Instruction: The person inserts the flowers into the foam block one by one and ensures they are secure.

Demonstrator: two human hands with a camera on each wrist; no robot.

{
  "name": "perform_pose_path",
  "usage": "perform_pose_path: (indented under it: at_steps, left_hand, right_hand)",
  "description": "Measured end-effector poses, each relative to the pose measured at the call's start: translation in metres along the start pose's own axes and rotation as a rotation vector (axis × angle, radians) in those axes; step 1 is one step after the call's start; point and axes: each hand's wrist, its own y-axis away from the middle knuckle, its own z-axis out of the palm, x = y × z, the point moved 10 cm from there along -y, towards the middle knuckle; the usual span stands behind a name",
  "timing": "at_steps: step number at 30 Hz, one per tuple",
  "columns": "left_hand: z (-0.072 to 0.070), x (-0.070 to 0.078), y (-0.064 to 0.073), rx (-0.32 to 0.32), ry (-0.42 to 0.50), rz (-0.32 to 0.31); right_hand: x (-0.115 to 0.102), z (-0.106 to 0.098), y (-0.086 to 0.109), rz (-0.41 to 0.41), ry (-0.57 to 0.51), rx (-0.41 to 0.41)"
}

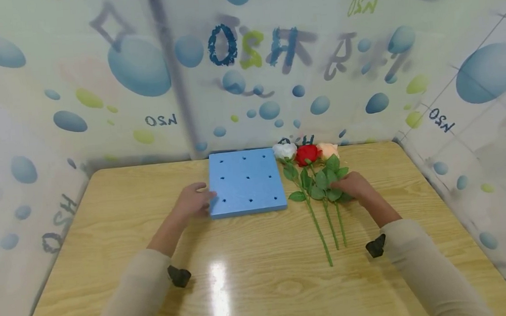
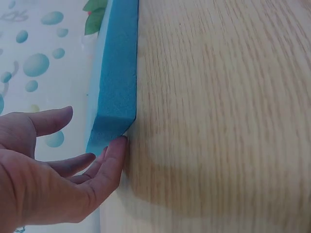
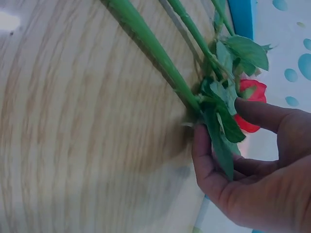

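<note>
A blue foam board [image 1: 247, 188] with rows of small holes lies flat at the back of the table. My left hand [image 1: 192, 201] is at its left side, fingers loosely bent, fingertips right at the lower corner in the left wrist view. Right of the board lie three artificial roses with green stems: a white rose [image 1: 285, 151], a red rose [image 1: 308, 154] and a peach rose [image 1: 328, 150]. My right hand [image 3: 252, 179] holds the peach rose among its leaves [image 3: 221, 121], thumb on one side and fingers curled under the other.
The wooden table [image 1: 157, 304] reaches back to a patterned curtain wall [image 1: 213, 101], with similar walls at both sides. The rose stems point toward the front of the table. A bright reflection shines on the tabletop.
</note>
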Motion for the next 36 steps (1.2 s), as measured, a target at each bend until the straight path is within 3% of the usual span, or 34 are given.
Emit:
perform_pose_path:
  at_steps: [8, 16, 20, 23, 31, 36]
  left_hand:
    - [0.008, 0.000, 0.001, -0.006, 0.011, -0.010]
    - [0.008, 0.002, 0.002, 0.019, 0.001, -0.017]
    - [0.008, 0.002, 0.000, 0.022, -0.027, -0.006]
    - [0.008, 0.002, 0.000, 0.020, -0.035, -0.006]
    - [0.008, 0.003, 0.001, 0.021, -0.019, -0.006]
    - [0.008, 0.003, 0.001, 0.020, -0.016, -0.006]
  right_hand:
    - [-0.001, 0.000, -0.009, -0.014, 0.097, 0.104]
    - [-0.011, -0.001, -0.013, -0.100, 0.224, 0.198]
    - [-0.014, -0.004, -0.012, -0.093, 0.271, 0.218]
    - [-0.011, -0.005, -0.012, -0.068, 0.256, 0.209]
    - [0.009, -0.004, -0.011, 0.046, 0.037, 0.138]
    - [0.011, -0.005, -0.009, 0.070, -0.011, 0.105]
